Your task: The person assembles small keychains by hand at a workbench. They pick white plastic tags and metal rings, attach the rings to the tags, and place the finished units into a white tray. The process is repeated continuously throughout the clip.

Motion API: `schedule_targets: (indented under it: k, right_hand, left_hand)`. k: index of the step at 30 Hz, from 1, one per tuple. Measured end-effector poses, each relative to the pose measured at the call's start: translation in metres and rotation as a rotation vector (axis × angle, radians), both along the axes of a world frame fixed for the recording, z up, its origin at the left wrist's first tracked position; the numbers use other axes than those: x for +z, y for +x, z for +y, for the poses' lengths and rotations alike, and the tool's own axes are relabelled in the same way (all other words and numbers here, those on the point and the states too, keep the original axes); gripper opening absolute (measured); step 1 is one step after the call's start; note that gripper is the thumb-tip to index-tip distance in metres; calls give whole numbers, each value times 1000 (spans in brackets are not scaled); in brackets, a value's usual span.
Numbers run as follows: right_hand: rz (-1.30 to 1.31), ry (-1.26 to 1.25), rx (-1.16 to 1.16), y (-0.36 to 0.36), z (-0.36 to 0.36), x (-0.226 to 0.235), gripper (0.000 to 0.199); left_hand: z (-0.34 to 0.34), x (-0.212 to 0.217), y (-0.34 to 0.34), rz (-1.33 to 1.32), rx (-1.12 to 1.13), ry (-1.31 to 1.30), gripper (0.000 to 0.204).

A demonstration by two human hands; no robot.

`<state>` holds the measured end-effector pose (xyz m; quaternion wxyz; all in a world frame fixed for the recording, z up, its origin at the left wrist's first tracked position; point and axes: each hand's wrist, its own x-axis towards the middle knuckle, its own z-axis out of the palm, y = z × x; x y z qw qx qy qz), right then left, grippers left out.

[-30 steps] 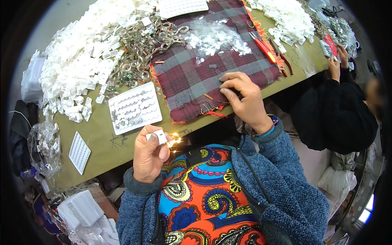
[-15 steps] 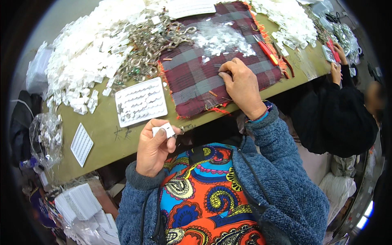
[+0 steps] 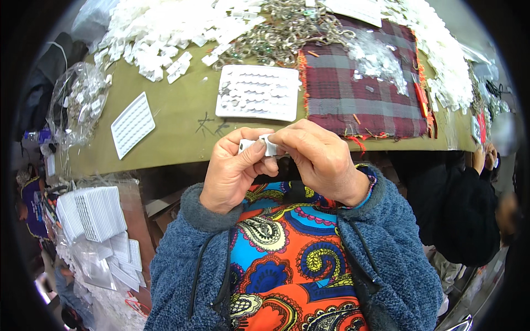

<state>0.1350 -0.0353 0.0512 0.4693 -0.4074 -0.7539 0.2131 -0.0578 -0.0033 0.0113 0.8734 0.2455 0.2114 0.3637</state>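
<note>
white plastic piece (image 3: 259,145) pinched by left hand (image 3: 234,168) and right hand (image 3: 320,160) fingers; white tray (image 3: 258,92) beyond.

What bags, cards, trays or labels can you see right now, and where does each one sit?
Small white card: pinched between left hand and right hand, rectangular.
White tray: on the olive table ahead of the hands, rectangular, rows of small pieces.
Small white tray: table's left part, tilted, gridded.
Clear bag: table's left end, crumpled, pale bits inside.
Stacked white trays: below the table, left.
</note>
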Motion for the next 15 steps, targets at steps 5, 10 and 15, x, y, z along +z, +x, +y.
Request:
schedule_targets:
  k: [5, 10, 15]
  right_hand:
    - [-151, -54, 54, -6, 4, 6, 40]
    - [-23, -149, -62, -15, 2, 4, 31]
    - [69, -183, -57, -17, 4, 0, 31]
  left_hand:
    - [-4, 1, -9, 58, -22, 23, 22]
    - [-3, 1, -12, 60, 15, 26, 26]
    - [-1, 3, -14, 24, 1, -7, 31]
